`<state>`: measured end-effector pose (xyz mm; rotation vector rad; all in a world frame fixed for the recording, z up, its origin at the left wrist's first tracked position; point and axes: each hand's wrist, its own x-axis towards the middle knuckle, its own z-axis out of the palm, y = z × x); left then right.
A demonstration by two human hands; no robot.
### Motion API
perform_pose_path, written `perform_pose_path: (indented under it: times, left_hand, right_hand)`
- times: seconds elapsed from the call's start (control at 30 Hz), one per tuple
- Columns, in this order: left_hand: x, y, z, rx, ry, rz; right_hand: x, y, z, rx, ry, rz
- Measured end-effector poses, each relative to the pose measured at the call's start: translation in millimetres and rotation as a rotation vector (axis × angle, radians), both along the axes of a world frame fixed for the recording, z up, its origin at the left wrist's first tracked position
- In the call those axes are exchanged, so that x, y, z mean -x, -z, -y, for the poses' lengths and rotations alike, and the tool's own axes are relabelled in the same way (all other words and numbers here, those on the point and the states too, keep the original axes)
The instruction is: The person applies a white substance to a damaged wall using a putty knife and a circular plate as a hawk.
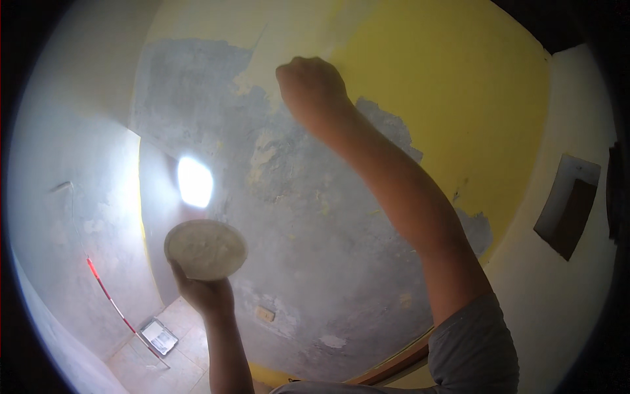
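Observation:
Low on the left, my left hand [209, 295] is wrapped under a round, shallow container [205, 222] and holds it up. Pale, lumpy paste [205, 251] fills it. My right arm reaches up across the view, and my right hand [314, 85] is closed in a fist against the upper wall. Whatever its fingers hold, if anything, is hidden behind the hand. Around that fist the wall changes from a patchy grey surface [315, 243] to yellow paint [453, 79], with a paler cream area [289, 33] above.
A paint roller with a red and white pole [110, 297] leans on the left wall. Beside its foot, a tray [159, 336] lies on the tiled floor. A socket [265, 313] sits low on the wall. Light glares through an opening [195, 182]. At right is a rectangular recess [567, 203].

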<state>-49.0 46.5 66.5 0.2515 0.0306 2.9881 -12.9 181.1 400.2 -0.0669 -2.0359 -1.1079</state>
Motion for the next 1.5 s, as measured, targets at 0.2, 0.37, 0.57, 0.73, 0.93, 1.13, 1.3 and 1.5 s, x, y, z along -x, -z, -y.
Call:
perform_pose_path:
  times: [0.2, 0.37, 0.57, 0.73, 0.93, 1.13, 1.3, 1.5]
  left_hand:
    - [-5.0, 2.1, -25.0, 0.003, 0.092, -0.079]
    - [-14.8, -13.3, -33.6, -0.072, 0.22, -0.078]
    - [-16.2, -25.0, -33.9, -0.047, 0.242, -0.11]
    - [0.6, -12.0, -38.7, -0.045, 0.256, -0.176]
    - [-5.1, -29.5, -30.7, 0.004, 0.147, -0.067]
    - [-13.6, -35.0, -21.8, -0.043, 0.18, -0.079]
    - [-37.8, -19.7, 4.3, -0.027, 0.292, -0.13]
    - [-40.4, 0.1, 10.8, 0.05, 0.309, -0.068]
  right_hand:
    - [-83.7, 70.9, 38.1, 0.206, -0.301, 0.079]
    - [-141.1, 179.0, 53.0, 0.48, -0.382, 0.283]
    - [-164.0, 250.3, 19.1, 0.579, -0.365, 0.469]
    - [-190.9, 264.8, -2.3, 0.769, -0.473, 0.446]
    - [-211.1, 243.0, -21.6, 0.814, -0.592, 0.403]
    - [-191.9, 241.7, -23.7, 1.18, -0.869, 0.045]
    - [-185.7, 266.4, -21.2, 2.062, -0.978, -0.225]
    - [-178.1, 298.1, -40.1, 2.239, -0.87, -0.389]
